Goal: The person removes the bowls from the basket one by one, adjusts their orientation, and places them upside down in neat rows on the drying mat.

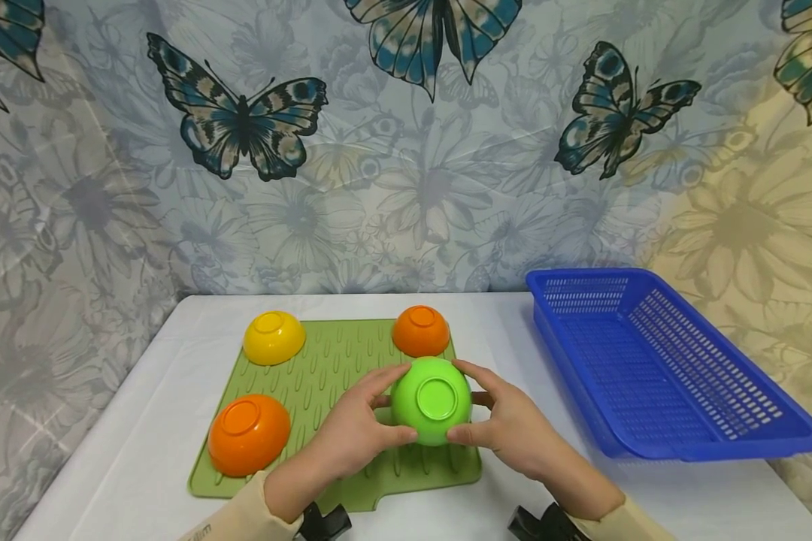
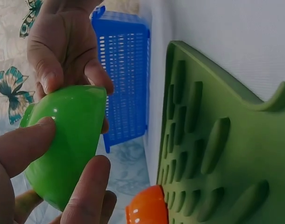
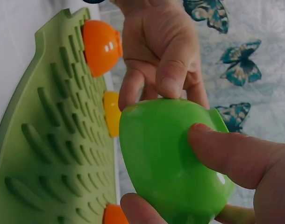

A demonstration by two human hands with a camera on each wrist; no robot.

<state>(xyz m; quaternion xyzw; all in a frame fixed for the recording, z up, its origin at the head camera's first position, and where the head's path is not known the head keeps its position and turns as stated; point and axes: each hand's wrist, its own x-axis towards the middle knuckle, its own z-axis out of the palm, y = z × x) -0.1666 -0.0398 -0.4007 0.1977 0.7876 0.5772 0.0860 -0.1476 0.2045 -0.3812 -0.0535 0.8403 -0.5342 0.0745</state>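
Both hands hold a green bowl (image 1: pixel 431 402) upside down, its foot ring facing up, over the right part of the green drying mat (image 1: pixel 338 361). The left hand (image 1: pixel 359 421) grips it from the left side, the right hand (image 1: pixel 510 421) from the right. In the left wrist view the bowl (image 2: pixel 70 140) is apart from the mat (image 2: pixel 236 130), raised above it. The right wrist view also shows the bowl (image 3: pixel 166 158) between thumbs and fingers. An orange bowl (image 1: pixel 421 330) lies upside down on the mat just behind the held one.
A yellow bowl (image 1: pixel 274 338) lies upside down at the mat's back left, and a larger orange bowl (image 1: pixel 249 436) at its front left. The blue perforated basket (image 1: pixel 649 361) stands at the right of the white-covered table (image 1: pixel 122 421). Butterfly-patterned cloth (image 1: pixel 433 188) hangs behind.
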